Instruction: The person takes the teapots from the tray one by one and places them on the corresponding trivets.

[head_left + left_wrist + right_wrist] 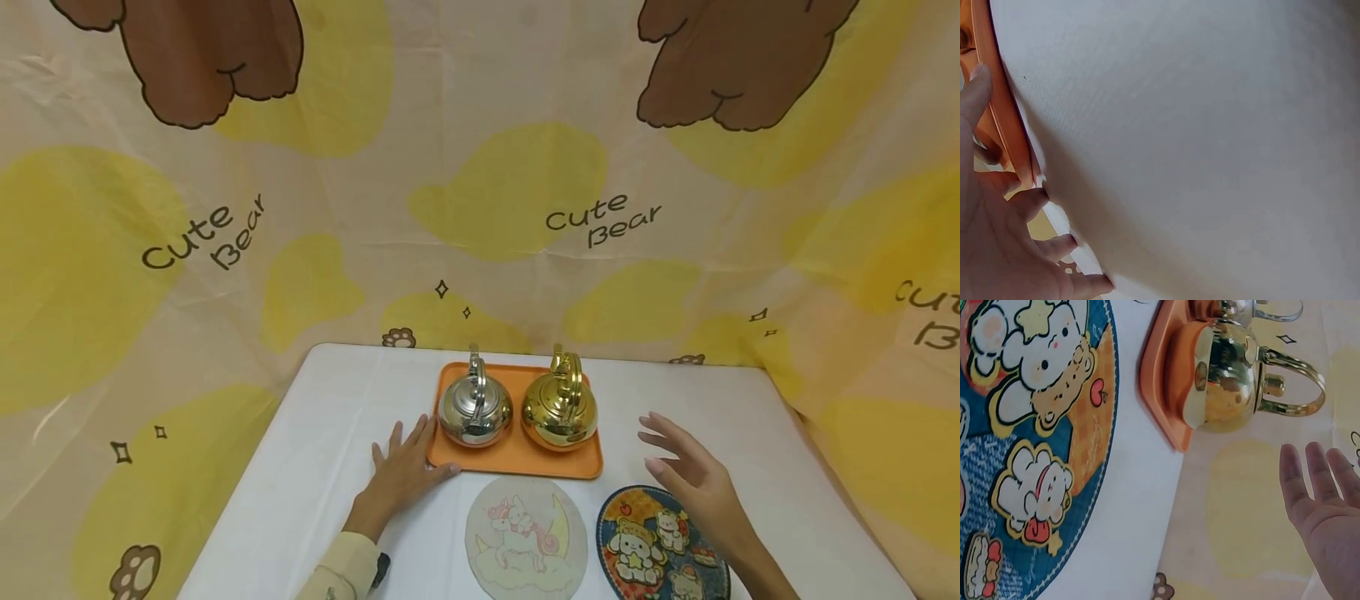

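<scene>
On an orange tray (517, 462) stand a silver teapot (476, 410) at left and a gold teapot (559, 412) at right, handles raised. My left hand (405, 471) lies spread at the tray's left side, its thumb near the front left corner; in the left wrist view the thumb overlaps the tray edge (1007, 119) and the other fingertips meet the white cloth. To the right of the tray my right hand (693, 479) is held above the table with fingers loosely extended, nothing in it. The gold teapot (1232, 375) is the thing nearest to it.
A pale round mat (525, 542) with a unicorn picture lies in front of the tray. Right of it, partly below my right hand, is a dark blue round mat (637, 542) with cartoon animals. Behind the white table (360, 383) hangs a yellow patterned cloth (480, 192).
</scene>
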A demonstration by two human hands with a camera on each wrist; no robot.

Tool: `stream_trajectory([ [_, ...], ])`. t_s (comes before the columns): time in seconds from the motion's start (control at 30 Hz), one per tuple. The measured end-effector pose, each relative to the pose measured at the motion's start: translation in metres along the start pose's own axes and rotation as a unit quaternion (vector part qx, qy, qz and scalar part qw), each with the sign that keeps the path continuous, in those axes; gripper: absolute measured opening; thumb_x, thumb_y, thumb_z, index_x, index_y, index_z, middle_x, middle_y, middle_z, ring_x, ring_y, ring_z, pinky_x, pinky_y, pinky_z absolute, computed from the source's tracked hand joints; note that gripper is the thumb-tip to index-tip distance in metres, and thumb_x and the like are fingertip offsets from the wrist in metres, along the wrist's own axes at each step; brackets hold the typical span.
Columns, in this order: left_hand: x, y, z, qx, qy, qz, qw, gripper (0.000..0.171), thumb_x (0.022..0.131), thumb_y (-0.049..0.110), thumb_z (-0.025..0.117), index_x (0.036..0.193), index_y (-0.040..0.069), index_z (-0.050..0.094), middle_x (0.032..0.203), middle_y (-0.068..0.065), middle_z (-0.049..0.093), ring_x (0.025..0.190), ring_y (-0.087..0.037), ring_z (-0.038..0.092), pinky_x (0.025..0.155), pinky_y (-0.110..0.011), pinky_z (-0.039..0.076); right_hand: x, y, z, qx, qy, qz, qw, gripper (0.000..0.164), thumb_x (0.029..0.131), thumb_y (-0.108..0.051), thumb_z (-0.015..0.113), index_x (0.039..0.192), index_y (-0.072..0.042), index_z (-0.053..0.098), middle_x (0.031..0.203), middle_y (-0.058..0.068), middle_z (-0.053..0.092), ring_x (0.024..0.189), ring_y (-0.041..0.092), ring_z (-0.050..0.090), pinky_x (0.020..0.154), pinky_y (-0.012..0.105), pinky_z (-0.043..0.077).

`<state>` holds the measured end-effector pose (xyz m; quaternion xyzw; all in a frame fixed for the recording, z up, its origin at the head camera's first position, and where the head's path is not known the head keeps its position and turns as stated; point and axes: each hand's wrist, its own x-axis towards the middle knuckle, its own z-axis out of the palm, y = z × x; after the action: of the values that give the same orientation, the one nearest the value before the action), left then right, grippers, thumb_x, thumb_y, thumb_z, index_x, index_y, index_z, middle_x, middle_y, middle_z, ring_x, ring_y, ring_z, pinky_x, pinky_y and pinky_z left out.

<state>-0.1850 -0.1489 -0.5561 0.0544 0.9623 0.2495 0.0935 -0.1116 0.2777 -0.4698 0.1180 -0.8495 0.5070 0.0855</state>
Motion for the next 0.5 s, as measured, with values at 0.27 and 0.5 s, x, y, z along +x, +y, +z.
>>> stream_trajectory([
  [0.27, 0.001, 0.000, 0.000, 0.002, 0.002, 0.002, 1.0000, 0.099, 0.094, 0.069, 0.065, 0.170, 0.016, 0.028, 0.176, -0.009, 0.025, 0.161, -0.054, 0.008, 0.117, -0.084, -0.001, 0.005, -0.004, 0.010, 0.040, -0.008, -0.016, 0.999, 0.059, 0.106, -0.004, 0.060, 0.162, -0.015, 0.044, 0.156, 0.006, 0.055, 0.129, -0.003, 0.059, 0.092, 0.020, 0.058],
  [0.5, -0.002, 0.001, -0.001, 0.004, 0.003, 0.003, 1.0000, 0.099, 0.095, 0.069, 0.065, 0.169, 0.014, 0.029, 0.175, -0.011, 0.027, 0.160, -0.055, 0.011, 0.116, -0.086, 0.001, 0.008, -0.004, 0.019, 0.055, -0.019, -0.020, 0.998, 0.058, 0.107, -0.003, 0.058, 0.162, -0.015, 0.045, 0.157, 0.019, 0.052, 0.131, 0.000, 0.059, 0.093, 0.022, 0.059],
])
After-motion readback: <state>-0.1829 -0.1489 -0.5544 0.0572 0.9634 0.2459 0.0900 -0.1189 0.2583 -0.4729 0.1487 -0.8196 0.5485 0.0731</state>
